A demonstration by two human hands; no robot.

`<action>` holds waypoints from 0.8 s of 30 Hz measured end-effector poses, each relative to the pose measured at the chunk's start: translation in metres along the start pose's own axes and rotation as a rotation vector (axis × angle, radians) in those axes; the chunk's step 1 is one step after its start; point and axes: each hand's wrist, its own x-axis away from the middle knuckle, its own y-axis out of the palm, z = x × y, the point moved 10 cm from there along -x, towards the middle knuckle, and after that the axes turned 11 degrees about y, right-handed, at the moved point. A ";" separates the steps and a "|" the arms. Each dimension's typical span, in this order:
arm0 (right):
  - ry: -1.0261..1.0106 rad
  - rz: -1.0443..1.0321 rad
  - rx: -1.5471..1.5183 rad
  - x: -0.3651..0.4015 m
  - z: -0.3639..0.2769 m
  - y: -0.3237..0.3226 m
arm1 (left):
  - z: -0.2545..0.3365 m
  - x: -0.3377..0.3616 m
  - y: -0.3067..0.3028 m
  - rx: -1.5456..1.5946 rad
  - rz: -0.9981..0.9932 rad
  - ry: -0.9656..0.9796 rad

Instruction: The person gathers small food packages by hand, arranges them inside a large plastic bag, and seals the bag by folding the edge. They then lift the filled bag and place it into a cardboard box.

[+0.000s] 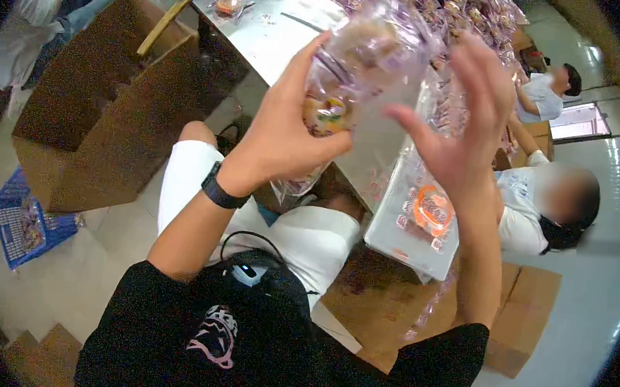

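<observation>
now left hand (285,136) clasps clear bag (381,52) of wrapped snacks (326,114); right hand (463,126) spread beside it.

A clear plastic bag (370,59) held up in the air.
The bag is see-through, shiny and crinkly, and it looks a bit blurry. It tilts, with its top end up and to the right. A round snack (326,114) with a bright yellow and red middle sits near its low end. The left hand (285,136) has its grip round that end.
</observation>
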 end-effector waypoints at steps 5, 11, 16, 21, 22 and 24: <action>0.581 -0.114 -0.258 0.040 0.079 0.074 | -0.033 -0.003 -0.053 -0.080 0.155 -0.024; 1.244 -0.142 -0.673 0.156 0.142 0.201 | -0.138 0.034 -0.131 0.170 0.340 -0.293; 1.406 -0.222 -0.627 0.216 0.163 0.272 | -0.181 0.055 -0.159 0.321 0.361 -0.437; 1.263 -0.209 -0.438 0.165 0.091 0.211 | -0.192 0.091 -0.164 0.564 0.479 -0.411; 1.357 -0.172 -0.643 0.164 0.076 0.201 | -0.174 0.094 -0.161 0.437 0.399 -0.364; 1.530 -0.114 -1.065 0.161 0.040 0.191 | -0.123 0.098 -0.148 0.177 0.253 -0.282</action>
